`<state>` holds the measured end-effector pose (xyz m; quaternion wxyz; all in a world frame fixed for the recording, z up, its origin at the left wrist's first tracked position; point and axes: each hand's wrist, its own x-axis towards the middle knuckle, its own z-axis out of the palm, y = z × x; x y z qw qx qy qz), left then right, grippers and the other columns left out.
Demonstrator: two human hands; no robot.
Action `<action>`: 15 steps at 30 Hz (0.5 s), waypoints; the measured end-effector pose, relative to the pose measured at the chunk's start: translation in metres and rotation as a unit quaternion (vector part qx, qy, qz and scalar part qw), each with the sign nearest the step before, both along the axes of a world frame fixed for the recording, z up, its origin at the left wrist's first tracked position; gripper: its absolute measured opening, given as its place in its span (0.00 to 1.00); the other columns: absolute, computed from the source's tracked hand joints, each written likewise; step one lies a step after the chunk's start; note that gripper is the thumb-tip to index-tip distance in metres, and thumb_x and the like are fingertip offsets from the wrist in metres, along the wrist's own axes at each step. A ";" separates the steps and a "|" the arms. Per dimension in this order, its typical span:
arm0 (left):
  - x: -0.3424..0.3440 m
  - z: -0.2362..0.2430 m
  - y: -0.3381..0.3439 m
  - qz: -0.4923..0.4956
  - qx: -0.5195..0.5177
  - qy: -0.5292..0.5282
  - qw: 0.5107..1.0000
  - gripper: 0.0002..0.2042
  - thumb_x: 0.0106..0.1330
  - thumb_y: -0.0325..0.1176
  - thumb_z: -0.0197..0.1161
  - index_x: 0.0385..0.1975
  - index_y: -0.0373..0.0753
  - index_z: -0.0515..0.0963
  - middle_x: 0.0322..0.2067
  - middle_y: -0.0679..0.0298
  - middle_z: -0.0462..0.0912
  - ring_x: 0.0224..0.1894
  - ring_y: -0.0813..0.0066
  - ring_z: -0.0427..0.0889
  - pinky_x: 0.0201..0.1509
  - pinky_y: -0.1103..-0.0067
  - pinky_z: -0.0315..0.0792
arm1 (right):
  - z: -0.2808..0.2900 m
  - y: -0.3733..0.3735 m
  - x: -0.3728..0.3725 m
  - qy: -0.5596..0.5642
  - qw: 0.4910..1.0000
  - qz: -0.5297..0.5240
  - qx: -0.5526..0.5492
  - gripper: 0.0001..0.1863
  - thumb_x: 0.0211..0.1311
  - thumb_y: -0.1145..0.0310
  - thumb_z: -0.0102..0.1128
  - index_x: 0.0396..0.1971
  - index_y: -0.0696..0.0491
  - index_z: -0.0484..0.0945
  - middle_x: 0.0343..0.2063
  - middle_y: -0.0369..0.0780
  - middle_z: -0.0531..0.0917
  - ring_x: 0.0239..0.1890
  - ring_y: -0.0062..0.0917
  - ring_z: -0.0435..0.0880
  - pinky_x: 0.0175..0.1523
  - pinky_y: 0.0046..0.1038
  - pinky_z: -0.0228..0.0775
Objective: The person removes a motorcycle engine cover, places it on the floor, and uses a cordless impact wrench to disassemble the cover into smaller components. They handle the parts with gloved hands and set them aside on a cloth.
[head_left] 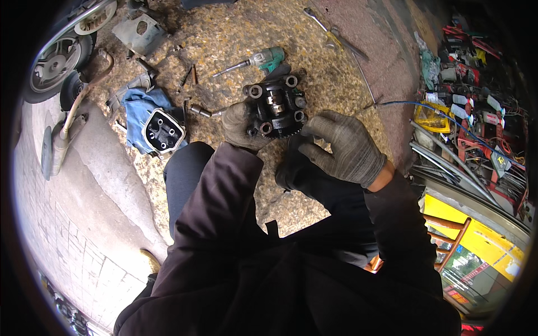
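Above the rough speckled floor (pixel 210 39), the right hand (pixel 343 147), in grey knitted glove, has thumb and bent fingers apart, just beside the oily black metal block (pixel 273 120); contact I cannot tell. The left hand (pixel 240 125) has fingers clamped on its left side. Between hollow round bosses (pixel 256 87) shines a smooth shaft (pixel 275 102).

Left hand (pixel 239 124) holds an engine part (pixel 276 105), right hand (pixel 344 148) beside it; a rag (pixel 135 112) lies near the speckled floor's (pixel 216 28) left edge.
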<state>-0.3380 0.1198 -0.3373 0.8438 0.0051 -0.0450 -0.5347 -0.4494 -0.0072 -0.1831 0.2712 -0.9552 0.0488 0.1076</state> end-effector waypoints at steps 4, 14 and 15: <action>0.003 0.004 0.001 0.008 -0.013 -0.003 1.000 0.54 0.42 0.49 0.75 0.68 0.31 0.54 0.62 0.50 0.68 0.55 0.51 0.75 0.59 0.57 0.72 | -0.001 -0.001 0.001 0.015 1.000 0.001 0.012 0.13 0.53 0.64 0.68 0.37 0.51 0.78 0.34 0.41 0.80 0.35 0.36 0.83 0.41 0.34 0.78; 0.008 0.002 -0.005 0.075 0.052 0.024 0.996 0.45 0.49 0.47 0.73 0.64 0.29 0.60 0.61 0.44 0.68 0.57 0.50 0.75 0.60 0.53 0.71 | 0.007 -0.002 0.001 0.098 0.995 0.000 -0.028 0.16 0.57 0.61 0.64 0.42 0.52 0.78 0.36 0.42 0.80 0.39 0.38 0.82 0.47 0.36 0.76; 0.011 0.001 -0.006 0.077 0.055 0.036 0.995 0.43 0.51 0.49 0.72 0.64 0.30 0.62 0.62 0.44 0.68 0.56 0.51 0.76 0.59 0.54 0.73 | 0.008 -0.004 0.002 0.109 0.993 0.013 -0.039 0.16 0.55 0.63 0.66 0.42 0.53 0.78 0.36 0.42 0.80 0.39 0.38 0.82 0.45 0.35 0.76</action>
